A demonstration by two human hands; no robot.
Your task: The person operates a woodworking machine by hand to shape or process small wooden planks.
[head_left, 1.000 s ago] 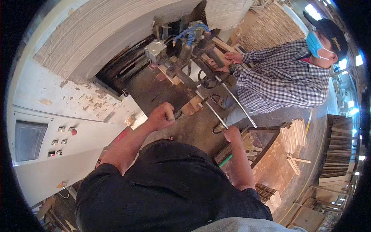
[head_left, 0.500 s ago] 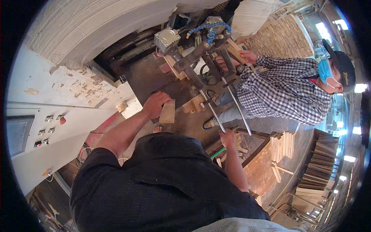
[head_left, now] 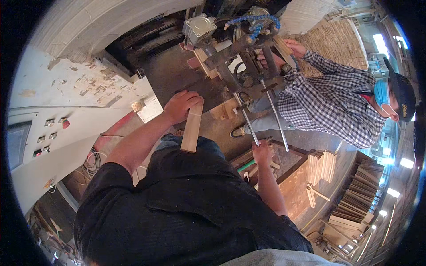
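My left hand (head_left: pixel 181 106) is closed around the upper end of a short, flat, pale wooden board (head_left: pixel 192 128). The board's lower end slants over my lap. Off to the right, my right hand (head_left: pixel 262 150) is at the near end of a shiny metal rod (head_left: pixel 249 124). Its fingers are partly hidden, so whether it grips the rod does not show. A second metal rod (head_left: pixel 276 116) runs alongside, and both reach out from a dark metal machine frame (head_left: pixel 230 55) with a blue segmented hose (head_left: pixel 255 20).
A co-worker in a checked shirt (head_left: pixel 328 97) stands at the machine's right, hands on wood pieces (head_left: pixel 282 44). A wooden-topped cart (head_left: pixel 295 188) with stacked strips (head_left: pixel 321 164) stands at the right. On the left is a control cabinet (head_left: pixel 66 146) with knobs; a cable coil (head_left: pixel 92 163) hangs by it.
The board in my left hand has swung so that more of its length shows, its lower end now over my lap. My right hand stays by the rod end. The whole view has shifted slightly.
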